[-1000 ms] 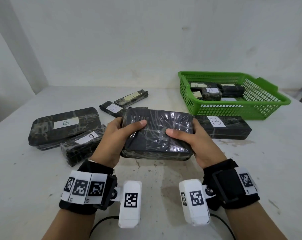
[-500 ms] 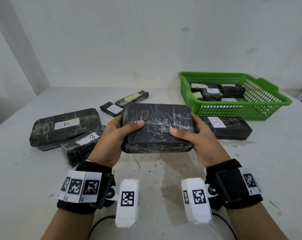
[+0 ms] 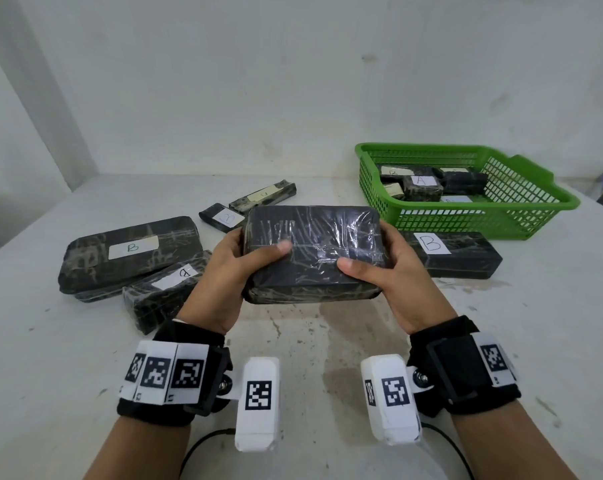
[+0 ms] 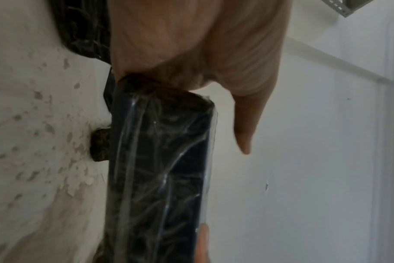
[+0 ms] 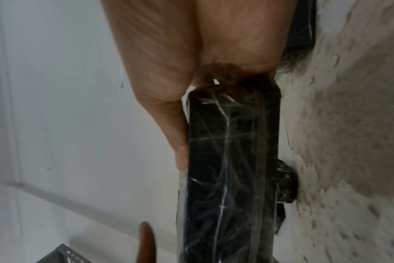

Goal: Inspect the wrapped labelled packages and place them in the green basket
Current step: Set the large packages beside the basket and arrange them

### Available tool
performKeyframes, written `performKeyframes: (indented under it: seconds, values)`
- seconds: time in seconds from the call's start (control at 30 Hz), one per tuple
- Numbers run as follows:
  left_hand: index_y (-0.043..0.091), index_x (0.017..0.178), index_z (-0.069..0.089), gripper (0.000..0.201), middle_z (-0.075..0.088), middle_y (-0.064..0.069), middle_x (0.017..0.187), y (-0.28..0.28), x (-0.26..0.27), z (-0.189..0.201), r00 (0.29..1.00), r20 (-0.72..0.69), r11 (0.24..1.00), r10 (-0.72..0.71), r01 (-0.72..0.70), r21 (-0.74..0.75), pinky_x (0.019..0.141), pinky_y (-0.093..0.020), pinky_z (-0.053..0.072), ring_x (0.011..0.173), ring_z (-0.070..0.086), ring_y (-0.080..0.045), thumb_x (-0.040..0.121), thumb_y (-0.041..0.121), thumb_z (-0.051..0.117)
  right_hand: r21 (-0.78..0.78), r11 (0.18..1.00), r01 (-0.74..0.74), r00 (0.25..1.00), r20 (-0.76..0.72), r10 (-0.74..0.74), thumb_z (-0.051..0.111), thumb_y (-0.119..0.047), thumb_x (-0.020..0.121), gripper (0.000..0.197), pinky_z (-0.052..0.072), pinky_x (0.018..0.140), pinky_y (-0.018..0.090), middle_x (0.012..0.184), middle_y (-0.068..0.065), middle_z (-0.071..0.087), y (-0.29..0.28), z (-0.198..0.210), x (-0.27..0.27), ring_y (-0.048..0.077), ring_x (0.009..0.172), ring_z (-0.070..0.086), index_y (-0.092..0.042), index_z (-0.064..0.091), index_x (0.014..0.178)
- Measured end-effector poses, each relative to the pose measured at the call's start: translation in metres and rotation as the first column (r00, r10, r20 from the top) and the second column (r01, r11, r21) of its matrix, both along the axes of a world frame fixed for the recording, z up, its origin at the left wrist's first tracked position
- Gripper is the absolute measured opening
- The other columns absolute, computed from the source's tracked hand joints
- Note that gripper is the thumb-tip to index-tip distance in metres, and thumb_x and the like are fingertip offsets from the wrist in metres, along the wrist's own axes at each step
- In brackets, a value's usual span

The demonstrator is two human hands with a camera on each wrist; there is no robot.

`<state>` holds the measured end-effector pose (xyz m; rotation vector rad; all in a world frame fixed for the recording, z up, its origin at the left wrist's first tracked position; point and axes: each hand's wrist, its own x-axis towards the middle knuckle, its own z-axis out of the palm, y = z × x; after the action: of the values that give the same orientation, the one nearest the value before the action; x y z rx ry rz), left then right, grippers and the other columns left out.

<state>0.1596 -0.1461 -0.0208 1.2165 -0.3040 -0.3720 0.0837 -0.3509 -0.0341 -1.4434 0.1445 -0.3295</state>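
While both hands grip a package (image 3: 314, 252) by its short ends, left hand (image 3: 229, 271) and right hand (image 3: 393, 271), its long axis runs left-right, in front of the basket (image 3: 535, 206), nearer the right hand.

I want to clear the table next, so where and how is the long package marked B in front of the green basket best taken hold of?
The package marked B lies flat and lengthwise beside the green basket. Probably best: come from above, grip across its narrow width near the middle, beside the label. Its near long side is free, and its left end sits behind the right hand.
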Motion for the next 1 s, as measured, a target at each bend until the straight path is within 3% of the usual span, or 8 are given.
performKeyframes:
  seconds: [0.23,0.33,0.43,0.53,0.67,0.77,0.87,1.0]
  values:
    - [0.004,0.124,0.063,0.048,0.071,-0.015,0.117,-0.003,0.0,-0.001,0.989,0.003,0.988,0.151,-0.151,0.039,0.093,-0.042,0.056,0.111,0.067,-0.031,0.083,0.027,0.068,0.073,0.995,-0.071,0.997,-0.005,0.072,0.089,-0.021,0.065,0.089,0.057,0.079,0.025,0.126,0.002,0.066,0.001,-0.001,0.001,0.016,0.105,0.07,-0.019,0.043,0.141]
    - [0.006,0.126,0.061,0.04,0.071,-0.014,0.118,-0.003,-0.003,0.0,0.993,0.023,0.991,0.116,-0.117,0.058,0.082,-0.032,0.06,0.108,0.069,-0.027,0.089,0.021,0.065,0.17,0.985,-0.022,1.0,0.026,0.018,0.075,-0.023,0.072,0.071,0.057,0.077,0.024,0.123,0.005,0.069,0.0,-0.001,0.002,0.015,0.099,0.071,-0.012,0.049,0.138]
    - [0.011,0.13,0.058,0.049,0.072,-0.004,0.116,-0.005,-0.007,0.004,0.994,0.059,0.994,0.093,-0.096,0.044,0.075,-0.023,0.057,0.1,0.071,-0.012,0.085,0.028,0.066,0.168,0.985,0.04,0.994,0.091,-0.056,0.077,-0.022,0.067,0.078,0.057,0.084,0.029,0.129,0.009,0.065,0.001,-0.001,0.002,0.018,0.108,0.069,-0.013,0.049,0.14]
    - [0.027,0.132,0.056,0.055,0.069,0.009,0.109,-0.003,-0.009,0.008,0.995,0.092,0.995,0.046,-0.054,0.089,0.091,-0.04,0.052,0.106,0.066,-0.01,0.086,0.057,0.056,0.182,0.981,0.06,0.964,0.246,-0.104,0.078,-0.023,0.061,0.086,0.053,0.097,0.034,0.132,-0.004,0.063,0.001,0.002,0.0,0.016,0.119,0.062,-0.027,0.046,0.14]
    - [0.034,0.125,0.061,0.066,0.064,-0.001,0.124,0.002,-0.011,0.012,0.999,-0.048,1.0,-0.004,0.004,-0.01,0.098,-0.058,0.048,0.12,0.059,-0.023,0.072,0.07,0.045,0.04,0.999,0.034,0.938,0.345,-0.046,0.082,-0.015,0.063,0.085,0.049,0.103,0.034,0.13,-0.016,0.061,-0.002,0.004,-0.002,0.013,0.126,0.055,-0.04,0.045,0.136]
    - [0.021,0.125,0.057,0.054,0.068,0.005,0.118,-0.001,-0.011,0.011,0.999,-0.017,0.997,0.041,-0.042,-0.064,0.086,-0.045,0.059,0.11,0.065,-0.012,0.081,0.053,0.053,-0.042,0.999,-0.03,0.955,0.293,0.041,0.087,-0.013,0.064,0.087,0.05,0.101,0.04,0.141,0.0,0.05,0.0,0.002,0.001,0.022,0.133,0.048,-0.047,0.047,0.134]
    - [0.017,0.109,0.052,0.014,0.07,0.007,0.1,-0.003,-0.007,0.007,0.994,0.031,0.992,0.107,-0.104,-0.074,0.084,-0.038,0.059,0.09,0.069,-0.005,0.097,0.023,0.054,0.12,0.987,-0.111,0.98,0.179,0.088,0.09,-0.048,0.057,0.096,0.054,0.092,0.038,0.137,0.003,0.051,0.005,-0.001,0.003,0.017,0.121,0.06,-0.036,0.042,0.14]
    - [0.015,0.109,0.051,0.011,0.065,0.001,0.103,-0.004,-0.009,0.006,0.992,0.083,0.994,0.095,-0.09,-0.069,0.08,-0.033,0.059,0.087,0.067,-0.008,0.099,0.018,0.052,0.16,0.985,-0.064,0.998,0.025,0.061,0.066,-0.074,0.068,0.095,0.047,0.103,0.047,0.14,0.009,0.056,0.008,0.001,0.002,0.021,0.126,0.056,-0.019,0.042,0.142]
